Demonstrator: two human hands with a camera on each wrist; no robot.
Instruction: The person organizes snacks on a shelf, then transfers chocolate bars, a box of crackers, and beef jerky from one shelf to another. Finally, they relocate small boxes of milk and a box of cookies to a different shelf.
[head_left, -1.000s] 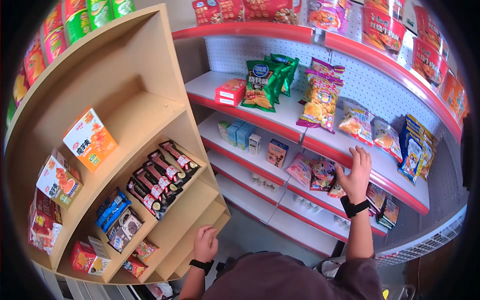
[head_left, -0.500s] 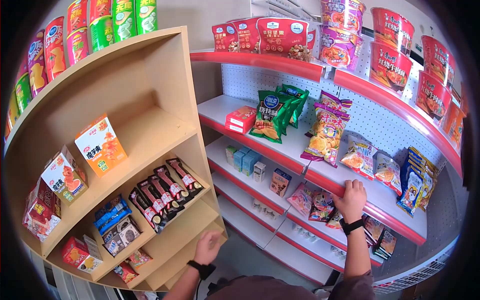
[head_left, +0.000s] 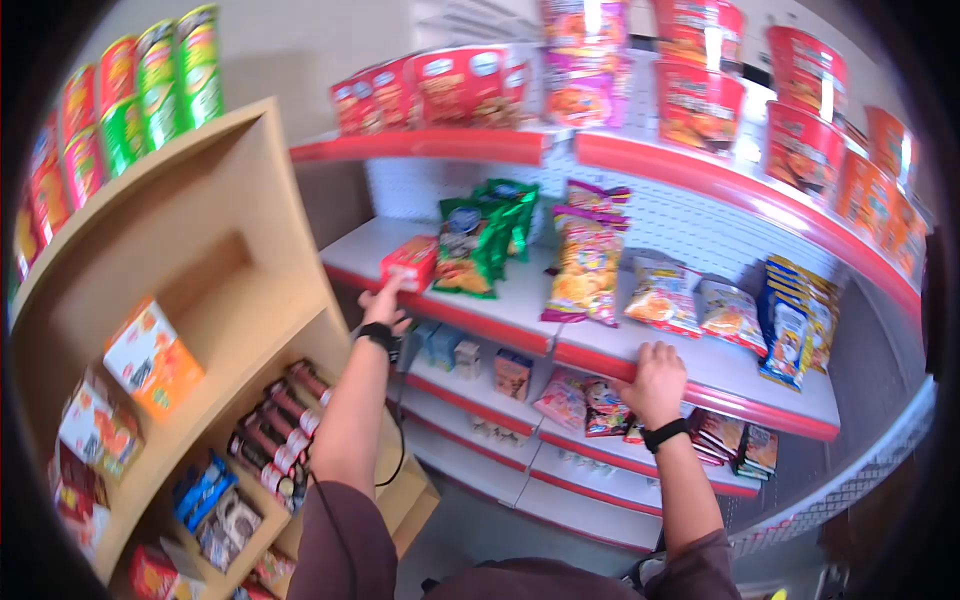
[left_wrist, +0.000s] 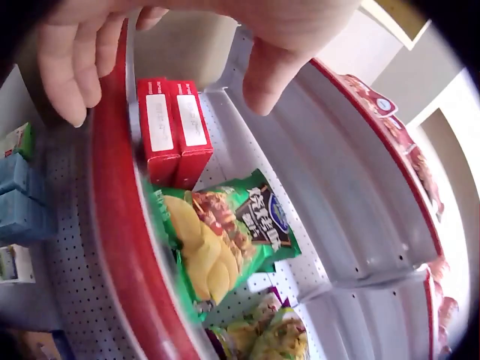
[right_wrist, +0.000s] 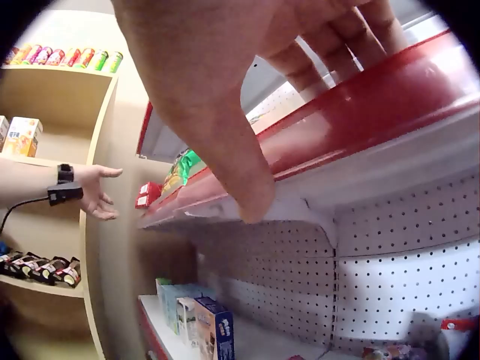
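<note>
My left hand [head_left: 385, 303] is at the left end of the middle shelf, its fingers overlapping the lower corner of the red boxes [head_left: 410, 258]. In the left wrist view, thumb and fingers of that left hand [left_wrist: 202, 15] are spread wide apart, with two red boxes [left_wrist: 174, 139] between and below them. Green chip bags [head_left: 465, 245] stand right beside these boxes. My right hand [head_left: 657, 383] rests on the red shelf edge [head_left: 720, 387]; in the right wrist view its fingers lie over the top and its thumb [right_wrist: 255, 191] on the front side.
A wooden shelf unit [head_left: 285, 240] with boxed snacks stands close on the left. Puffed snack bags [head_left: 665, 295] line the middle shelf, with noodle cups [head_left: 700, 105] above. Drink cartons [head_left: 513, 372] and small bags [head_left: 607, 405] sit below. A cable [head_left: 403, 455] hangs near my left arm.
My left hand has risen forward from low by the wooden shelves to the red boxes. My right hand came down onto the shelf edge and has stayed there. The head view has shifted.
</note>
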